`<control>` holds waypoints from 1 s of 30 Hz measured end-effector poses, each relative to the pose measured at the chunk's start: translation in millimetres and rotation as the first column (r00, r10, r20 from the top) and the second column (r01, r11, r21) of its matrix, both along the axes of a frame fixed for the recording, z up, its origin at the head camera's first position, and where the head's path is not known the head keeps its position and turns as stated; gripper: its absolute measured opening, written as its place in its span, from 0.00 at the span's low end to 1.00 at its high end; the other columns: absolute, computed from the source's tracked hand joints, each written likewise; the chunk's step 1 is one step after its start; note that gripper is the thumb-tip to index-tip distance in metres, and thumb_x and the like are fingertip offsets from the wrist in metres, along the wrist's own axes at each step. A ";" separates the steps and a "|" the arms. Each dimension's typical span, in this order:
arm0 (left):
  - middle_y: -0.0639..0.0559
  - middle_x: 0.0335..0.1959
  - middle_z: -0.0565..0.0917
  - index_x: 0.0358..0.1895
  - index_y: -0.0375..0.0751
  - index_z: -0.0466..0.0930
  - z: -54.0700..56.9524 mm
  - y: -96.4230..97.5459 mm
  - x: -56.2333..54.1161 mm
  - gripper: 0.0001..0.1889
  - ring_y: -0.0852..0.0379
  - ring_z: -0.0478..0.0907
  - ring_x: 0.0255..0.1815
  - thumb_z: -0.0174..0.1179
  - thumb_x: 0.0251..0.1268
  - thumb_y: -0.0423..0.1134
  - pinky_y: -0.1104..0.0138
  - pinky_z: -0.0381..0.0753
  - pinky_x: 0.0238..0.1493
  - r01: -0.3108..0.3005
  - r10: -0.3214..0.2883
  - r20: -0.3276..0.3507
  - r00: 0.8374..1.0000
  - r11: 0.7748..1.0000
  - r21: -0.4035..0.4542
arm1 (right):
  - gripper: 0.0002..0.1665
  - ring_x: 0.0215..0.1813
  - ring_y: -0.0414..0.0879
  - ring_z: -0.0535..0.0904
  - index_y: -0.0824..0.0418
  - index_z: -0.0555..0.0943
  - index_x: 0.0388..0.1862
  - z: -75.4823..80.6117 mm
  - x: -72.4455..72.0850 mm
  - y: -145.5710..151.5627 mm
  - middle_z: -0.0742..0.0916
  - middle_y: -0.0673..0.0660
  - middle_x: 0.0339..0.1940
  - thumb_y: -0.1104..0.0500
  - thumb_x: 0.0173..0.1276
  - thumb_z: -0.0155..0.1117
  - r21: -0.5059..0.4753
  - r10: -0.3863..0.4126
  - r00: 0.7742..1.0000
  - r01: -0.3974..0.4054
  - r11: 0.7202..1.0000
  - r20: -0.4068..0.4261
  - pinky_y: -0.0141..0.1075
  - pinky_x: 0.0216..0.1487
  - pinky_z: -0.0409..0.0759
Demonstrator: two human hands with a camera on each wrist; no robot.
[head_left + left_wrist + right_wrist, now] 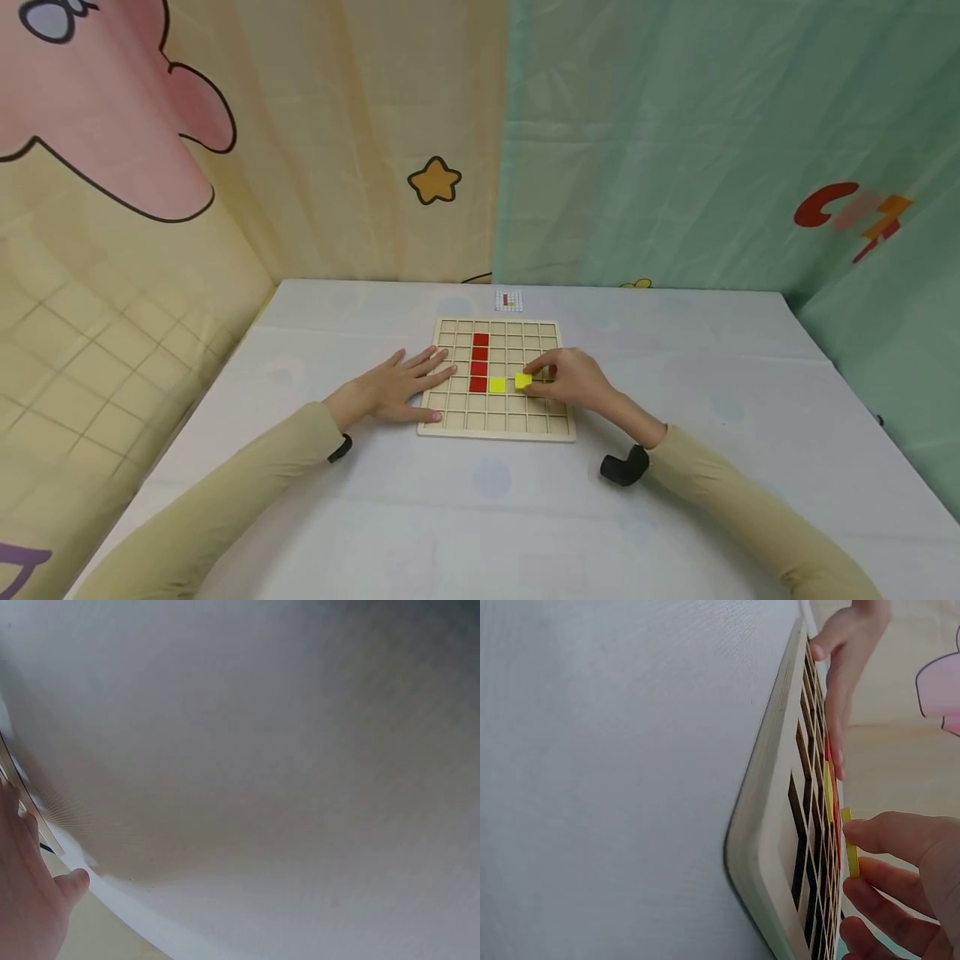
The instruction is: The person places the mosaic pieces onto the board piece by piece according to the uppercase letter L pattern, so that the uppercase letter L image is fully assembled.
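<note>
A wooden grid board [465,422] lies flat on the table. Red square tiles [479,354] stand in a column in its left half, and a yellow tile [497,385] sits right of the lowest one. My right hand [573,379] pinches a second yellow tile [522,381] between thumb and fingers, just over the grid; in the right wrist view this tile [850,844] is held on edge above the board. Spread over the board's left edge, my left hand [397,387] rests with straight fingers. The left wrist view catches only part of that hand [34,892].
Behind the board's far edge lies a small printed card [508,302] with a grid pattern. A white cloth covers the table [495,525]. Patterned curtains [637,150] hang behind it and at both sides.
</note>
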State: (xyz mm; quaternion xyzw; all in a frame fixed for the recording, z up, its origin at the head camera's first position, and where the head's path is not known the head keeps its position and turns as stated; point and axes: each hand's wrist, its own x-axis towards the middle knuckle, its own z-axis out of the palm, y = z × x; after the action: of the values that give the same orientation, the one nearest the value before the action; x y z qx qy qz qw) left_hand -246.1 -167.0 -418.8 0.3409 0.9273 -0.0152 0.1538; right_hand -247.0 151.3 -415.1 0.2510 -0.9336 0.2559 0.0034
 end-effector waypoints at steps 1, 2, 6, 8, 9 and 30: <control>0.52 0.80 0.38 0.78 0.59 0.41 -0.5 0.0 -0.2 0.44 0.47 0.34 0.81 0.42 0.63 0.73 0.39 0.39 0.74 0.001 -0.001 0.000 1.000 1.000 -0.005 | 0.17 0.23 0.37 0.69 0.56 0.88 0.41 -1.4 0.1 -0.4 0.89 0.49 0.32 0.51 0.54 0.75 -0.005 0.006 1.000 -0.006 1.000 0.000 0.29 0.23 0.64; 0.52 0.80 0.38 0.78 0.59 0.41 -1.0 0.1 -0.3 0.44 0.47 0.34 0.81 0.42 0.63 0.73 0.39 0.39 0.74 0.003 -0.003 0.002 1.000 1.000 -0.008 | 0.17 0.22 0.36 0.69 0.56 0.88 0.41 -2.7 0.4 -0.9 0.89 0.49 0.32 0.51 0.54 0.75 -0.009 0.011 1.000 -0.011 1.000 0.002 0.28 0.23 0.64; 0.51 0.80 0.38 0.78 0.59 0.41 -2.0 0.3 1.1 0.44 0.47 0.34 0.81 0.42 0.63 0.73 0.39 0.40 0.74 0.015 -0.015 0.004 1.000 1.000 -0.008 | 0.17 0.21 0.35 0.70 0.56 0.88 0.41 -7.4 1.9 -2.6 0.89 0.49 0.32 0.51 0.53 0.76 -0.023 0.025 1.000 -0.025 0.999 -0.001 0.28 0.22 0.66; 0.50 0.80 0.39 0.78 0.58 0.42 -2.2 0.2 2.1 0.44 0.47 0.35 0.81 0.43 0.63 0.72 0.39 0.41 0.74 0.021 -0.021 0.001 1.000 1.000 -0.001 | 0.16 0.21 0.35 0.70 0.56 0.88 0.40 -8.1 2.9 -3.5 0.89 0.49 0.32 0.51 0.53 0.76 -0.025 0.027 1.000 -0.028 0.999 -0.007 0.27 0.23 0.67; 0.50 0.80 0.40 0.78 0.57 0.42 -2.1 0.2 2.6 0.44 0.46 0.35 0.81 0.43 0.64 0.72 0.39 0.41 0.73 0.025 -0.025 0.000 1.000 1.000 0.005 | 0.16 0.22 0.35 0.70 0.55 0.88 0.39 -8.2 3.3 -3.8 0.89 0.48 0.32 0.51 0.53 0.76 -0.028 0.027 1.000 -0.028 0.999 -0.007 0.27 0.23 0.67; 0.51 0.80 0.38 0.78 0.59 0.41 -3.8 -0.3 2.5 0.44 0.47 0.35 0.81 0.42 0.63 0.73 0.39 0.41 0.74 0.011 -0.011 -0.005 1.000 1.000 -0.014 | 0.16 0.24 0.35 0.71 0.55 0.88 0.40 -10.3 2.8 -8.2 0.89 0.49 0.35 0.51 0.53 0.76 -0.010 0.032 0.999 -0.032 0.999 0.019 0.27 0.26 0.69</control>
State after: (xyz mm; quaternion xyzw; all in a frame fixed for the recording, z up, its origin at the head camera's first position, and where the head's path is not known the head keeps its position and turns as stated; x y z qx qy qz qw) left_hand -243.5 -167.3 -422.6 0.3450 0.9256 -0.0234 0.1538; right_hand -244.1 143.1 -425.4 0.2636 -0.9282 0.2626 -0.0085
